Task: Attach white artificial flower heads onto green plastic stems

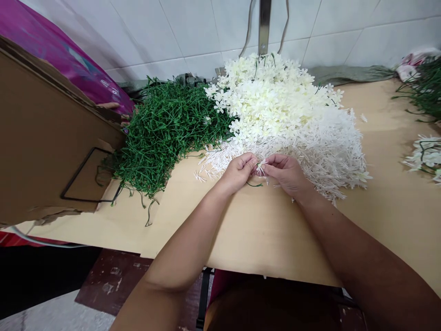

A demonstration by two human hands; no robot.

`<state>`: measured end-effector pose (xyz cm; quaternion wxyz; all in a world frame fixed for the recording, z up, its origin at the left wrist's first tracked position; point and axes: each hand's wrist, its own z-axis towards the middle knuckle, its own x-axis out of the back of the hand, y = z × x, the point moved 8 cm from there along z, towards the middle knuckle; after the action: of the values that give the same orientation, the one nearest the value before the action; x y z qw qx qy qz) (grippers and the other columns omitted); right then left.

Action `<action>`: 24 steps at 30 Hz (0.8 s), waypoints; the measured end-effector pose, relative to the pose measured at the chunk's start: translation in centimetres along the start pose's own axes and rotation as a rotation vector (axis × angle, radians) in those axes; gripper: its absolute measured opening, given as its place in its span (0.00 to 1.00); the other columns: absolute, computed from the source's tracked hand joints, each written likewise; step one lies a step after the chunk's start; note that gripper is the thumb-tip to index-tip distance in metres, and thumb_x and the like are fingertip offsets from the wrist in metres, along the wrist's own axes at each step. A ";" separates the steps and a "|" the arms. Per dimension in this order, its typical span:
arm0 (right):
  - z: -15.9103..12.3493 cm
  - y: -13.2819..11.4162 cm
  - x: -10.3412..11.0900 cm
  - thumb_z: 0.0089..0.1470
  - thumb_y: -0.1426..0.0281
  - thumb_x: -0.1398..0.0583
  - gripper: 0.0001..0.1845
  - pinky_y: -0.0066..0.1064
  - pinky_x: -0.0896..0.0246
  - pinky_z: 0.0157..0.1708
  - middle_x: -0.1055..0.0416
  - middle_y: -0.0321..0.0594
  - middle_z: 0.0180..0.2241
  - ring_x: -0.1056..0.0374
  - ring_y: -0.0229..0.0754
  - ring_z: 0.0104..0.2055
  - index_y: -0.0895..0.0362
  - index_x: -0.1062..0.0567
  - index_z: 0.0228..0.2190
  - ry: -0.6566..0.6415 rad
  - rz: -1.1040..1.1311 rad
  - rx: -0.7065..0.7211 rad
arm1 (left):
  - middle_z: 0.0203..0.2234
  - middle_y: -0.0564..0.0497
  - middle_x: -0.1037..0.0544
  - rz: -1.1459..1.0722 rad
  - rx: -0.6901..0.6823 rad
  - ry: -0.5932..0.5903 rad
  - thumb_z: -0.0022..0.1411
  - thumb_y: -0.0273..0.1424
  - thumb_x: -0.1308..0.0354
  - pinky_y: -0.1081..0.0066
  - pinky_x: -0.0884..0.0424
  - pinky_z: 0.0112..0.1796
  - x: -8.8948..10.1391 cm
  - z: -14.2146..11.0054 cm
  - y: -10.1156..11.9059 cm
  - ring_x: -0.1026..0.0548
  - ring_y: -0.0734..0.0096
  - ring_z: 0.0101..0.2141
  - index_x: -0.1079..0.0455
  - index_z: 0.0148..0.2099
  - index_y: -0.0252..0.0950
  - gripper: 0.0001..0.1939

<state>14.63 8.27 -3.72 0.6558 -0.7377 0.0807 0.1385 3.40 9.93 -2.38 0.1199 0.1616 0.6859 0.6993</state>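
Note:
My left hand and my right hand meet at the middle of a pale wooden table, fingers pinched together around a small white artificial flower with a thin green stem hanging below it. Just behind the hands lies a heap of white plastic stamen pieces. Behind that rises a big pile of cream artificial flowers. A mound of green plastic stems lies to the left of the hands.
A brown cardboard box with a black wire frame stands at the left, magenta cloth behind it. More green stems and finished white flowers lie at the right edge. A white tiled wall backs the table.

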 end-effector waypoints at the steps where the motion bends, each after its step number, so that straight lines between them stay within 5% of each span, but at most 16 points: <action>1: 0.0 -0.2 0.0 0.29 0.67 0.27 0.14 0.28 0.33 0.29 0.27 0.32 0.19 0.30 0.34 0.23 0.56 0.25 0.19 0.011 -0.013 0.014 | 0.17 0.58 0.39 -0.003 -0.003 0.005 0.55 0.48 0.42 0.76 0.47 0.22 0.0 0.0 0.0 0.42 0.81 0.20 0.40 0.25 0.34 0.22; 24: -0.2 -0.2 0.5 0.31 0.70 0.31 0.12 0.25 0.44 0.21 0.32 0.29 0.16 0.39 0.31 0.20 0.56 0.31 0.16 0.138 -0.069 0.067 | 0.17 0.58 0.40 0.114 -0.023 0.021 0.60 0.44 0.48 0.74 0.46 0.25 -0.8 0.0 -0.3 0.44 0.79 0.22 0.42 0.25 0.36 0.19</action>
<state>15.16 8.16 -3.70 0.6773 -0.7256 0.1047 0.0618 4.07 9.60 -2.70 0.0745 0.1919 0.6687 0.7145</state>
